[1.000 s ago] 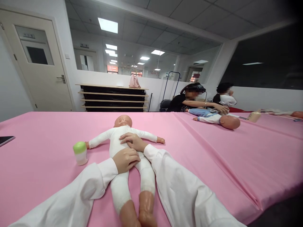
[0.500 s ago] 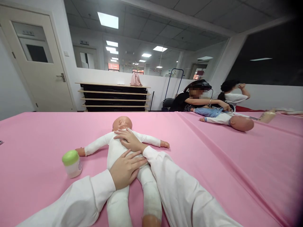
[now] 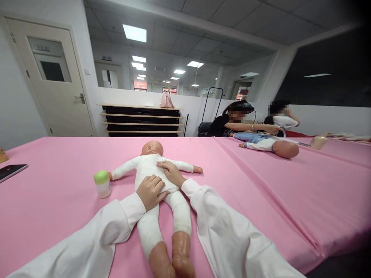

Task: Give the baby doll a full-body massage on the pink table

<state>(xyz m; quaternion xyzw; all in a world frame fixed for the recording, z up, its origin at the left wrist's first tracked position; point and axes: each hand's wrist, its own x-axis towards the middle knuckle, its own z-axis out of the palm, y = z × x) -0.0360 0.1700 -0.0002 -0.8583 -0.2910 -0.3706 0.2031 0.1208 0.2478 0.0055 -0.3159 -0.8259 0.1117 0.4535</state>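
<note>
A baby doll [image 3: 152, 166] in a white cloth body lies stretched out on the pink-covered table, arms spread, bare feet towards me. Its head is turned so that an ear shows and the face does not. My left hand [image 3: 150, 191] rests across the lower torso, fingers loosely bent on the cloth, holding nothing. Higher up, on the right side of the torso, lies my right hand [image 3: 171, 173] with its fingers stretched out. By the doll's left-lying hand stands a small clear jar with a green lid [image 3: 102, 184], touched by neither of my hands.
A phone [image 3: 13, 172] lies at the table's left edge. Across the pink cloth [image 3: 246, 216], a person in black [image 3: 220, 125] reaches over another doll in blue and white [image 3: 268, 143]. A pump bottle [image 3: 318, 142] stands beyond it, near a second person [image 3: 282, 121].
My right hand has slid down from the doll's upper torso to its right side. My left fingers have drawn in a little. The view has shifted, bringing the phone and the doll's feet further in.
</note>
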